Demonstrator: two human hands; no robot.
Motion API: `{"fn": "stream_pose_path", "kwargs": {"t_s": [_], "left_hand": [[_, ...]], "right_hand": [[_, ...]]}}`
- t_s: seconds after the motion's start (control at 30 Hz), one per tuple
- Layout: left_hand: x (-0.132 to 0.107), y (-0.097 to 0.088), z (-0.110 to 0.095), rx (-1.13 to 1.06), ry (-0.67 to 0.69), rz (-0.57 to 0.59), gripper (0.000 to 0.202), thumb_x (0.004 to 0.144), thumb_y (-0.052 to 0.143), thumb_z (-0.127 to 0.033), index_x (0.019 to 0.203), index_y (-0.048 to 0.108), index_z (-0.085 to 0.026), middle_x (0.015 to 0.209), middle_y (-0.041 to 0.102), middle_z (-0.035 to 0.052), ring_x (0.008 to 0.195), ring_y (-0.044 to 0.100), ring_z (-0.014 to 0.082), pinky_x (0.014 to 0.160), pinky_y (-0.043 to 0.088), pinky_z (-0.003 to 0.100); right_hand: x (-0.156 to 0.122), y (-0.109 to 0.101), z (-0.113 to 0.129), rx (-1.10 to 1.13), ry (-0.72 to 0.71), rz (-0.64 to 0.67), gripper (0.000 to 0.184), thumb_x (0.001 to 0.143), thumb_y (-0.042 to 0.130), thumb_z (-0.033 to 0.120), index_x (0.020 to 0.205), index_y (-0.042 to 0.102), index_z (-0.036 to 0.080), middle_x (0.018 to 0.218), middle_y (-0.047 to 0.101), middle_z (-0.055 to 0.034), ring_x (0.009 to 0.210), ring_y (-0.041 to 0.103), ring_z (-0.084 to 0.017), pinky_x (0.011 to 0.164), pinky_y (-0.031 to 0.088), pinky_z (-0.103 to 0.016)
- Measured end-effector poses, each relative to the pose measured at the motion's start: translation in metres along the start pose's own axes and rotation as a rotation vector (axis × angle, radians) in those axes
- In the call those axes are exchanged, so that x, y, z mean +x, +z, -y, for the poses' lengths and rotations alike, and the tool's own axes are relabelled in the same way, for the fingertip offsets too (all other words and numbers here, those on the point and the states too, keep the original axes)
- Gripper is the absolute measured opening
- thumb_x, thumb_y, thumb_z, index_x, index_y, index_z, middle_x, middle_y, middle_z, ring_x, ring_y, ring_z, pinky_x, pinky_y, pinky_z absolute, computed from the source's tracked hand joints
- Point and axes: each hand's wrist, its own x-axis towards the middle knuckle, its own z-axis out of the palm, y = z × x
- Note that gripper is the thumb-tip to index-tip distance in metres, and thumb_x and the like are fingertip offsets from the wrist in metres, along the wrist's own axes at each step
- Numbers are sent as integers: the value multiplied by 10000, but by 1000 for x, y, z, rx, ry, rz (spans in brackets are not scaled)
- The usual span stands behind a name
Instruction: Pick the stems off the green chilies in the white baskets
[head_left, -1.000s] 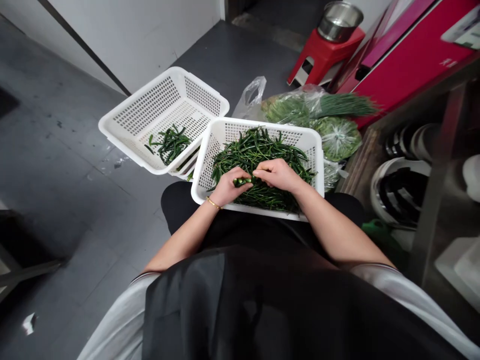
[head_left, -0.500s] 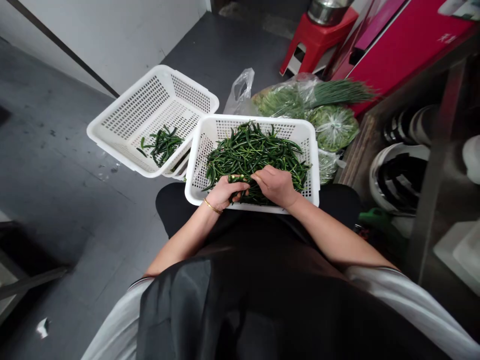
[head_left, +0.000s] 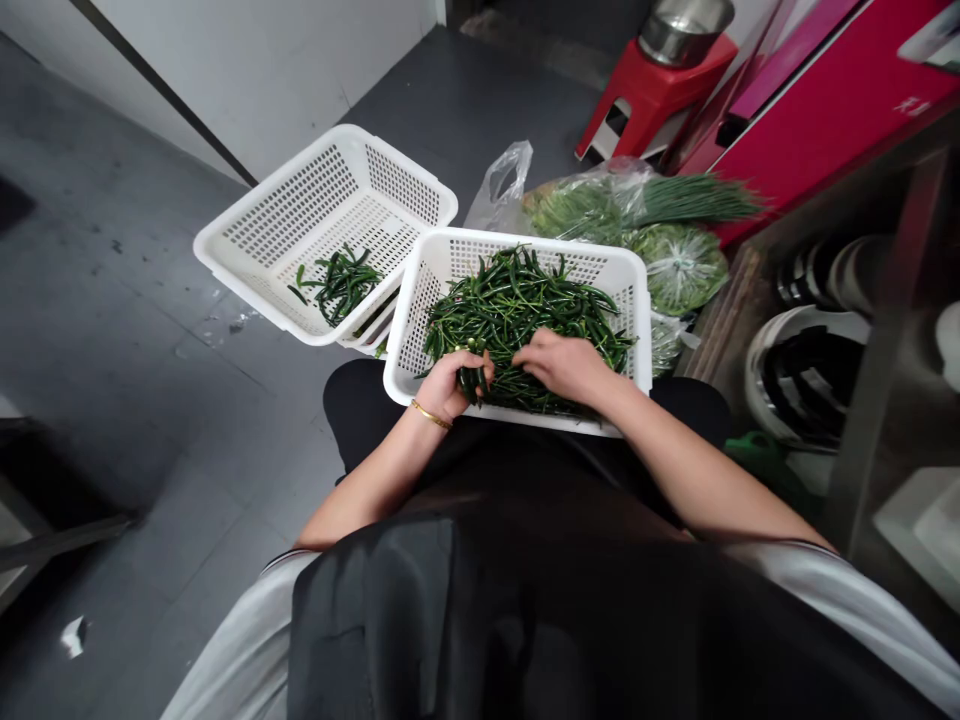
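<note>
Slim green chili peppers (head_left: 525, 290) with thin stems heap up in a white perforated basket (head_left: 641, 330) across my lap. My left hand (head_left: 450, 382), with a gold bangle at its wrist, is closed around a small bunch of green chilies (head_left: 472, 378) above the basket's near left part. Pale cut ends of the bunch poke up past the thumb. My right hand (head_left: 562, 365) hovers low over the heap, fingers loosely bent and apart, fingertips at the chilies. Its thumb is mostly hidden. A second white basket (head_left: 300, 210) holds a small pile of chilies (head_left: 345, 285).
Beyond the lap basket lie bagged leafy greens (head_left: 679, 265) and a bundle of thin green stalks (head_left: 697, 200). A red stool (head_left: 645, 95) bears a metal pot (head_left: 686, 30). At right, a metal shelf (head_left: 885, 330) holds bowls. Grey floor (head_left: 210, 430) spreads leftward.
My right hand has come away from the left hand's bunch, slightly rightward, and its pinch has loosened. My left hand still grips the bunch. The whole view has shifted a little.
</note>
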Motion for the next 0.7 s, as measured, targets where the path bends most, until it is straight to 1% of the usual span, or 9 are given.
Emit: {"fn": "stream_pose_path", "kwargs": {"t_s": [0.07,0.1,0.17,0.27,0.33,0.4,0.5,0.6,0.7], "left_hand": [[3,-10,-4,-50,-51,-11,123,556,579,-220,638,571,-128,567,576,33,501,530,116,425,374,216],[5,-13,-5,-53,-59,-33,150,541,572,-207,666,586,-125,592,594,38,522,547,122,427,374,211],[7,-16,-6,-1,-39,-87,185,528,588,-193,698,599,-119,623,610,41,532,546,116,401,321,192],[9,-15,-4,262,62,-178,180,559,680,-228,657,565,-130,578,573,9,478,469,84,385,244,190],[9,-12,0,528,204,-213,234,581,735,-260,667,548,-148,591,570,-13,506,470,82,443,307,196],[11,-8,4,810,374,-174,225,606,743,-247,711,562,-163,666,602,-18,600,519,101,568,394,219],[17,-2,10,1150,531,-77,126,658,678,-169,708,562,-178,698,602,-16,668,531,118,675,409,245],[20,3,9,1278,588,-45,101,693,608,-118,681,532,-185,673,575,-14,648,509,120,657,394,240],[15,5,4,1278,604,68,106,678,591,-94,681,533,-182,672,563,-16,658,506,117,649,387,231]], "right_hand": [[-3,14,6,-79,-95,199,304,932,462,314,1181,636,315,1014,641,-66,733,621,-175,585,352,-258],[-2,21,10,-115,-125,258,314,930,450,283,1181,637,298,992,644,-79,719,622,-181,582,354,-264],[3,31,16,-160,-174,293,333,923,407,206,1143,654,246,975,643,-106,737,627,-198,587,362,-276],[11,28,13,-128,-217,284,302,900,410,183,1033,681,200,1028,628,-119,776,626,-201,585,358,-278],[12,16,4,-46,-193,254,246,882,458,220,984,680,199,1089,610,-107,803,620,-187,582,350,-266],[9,2,-5,53,-145,185,210,875,478,240,955,667,199,1091,610,-88,837,609,-174,605,353,-255],[5,-11,-12,155,-69,76,187,884,470,233,925,645,185,978,646,-64,826,588,-162,657,358,-250],[2,-12,-9,223,-62,34,176,892,481,240,853,641,175,875,659,-48,763,562,-149,663,345,-251],[-2,-4,-8,399,-170,38,250,907,486,290,742,626,165,748,620,-24,676,522,-125,638,339,-247]]}}
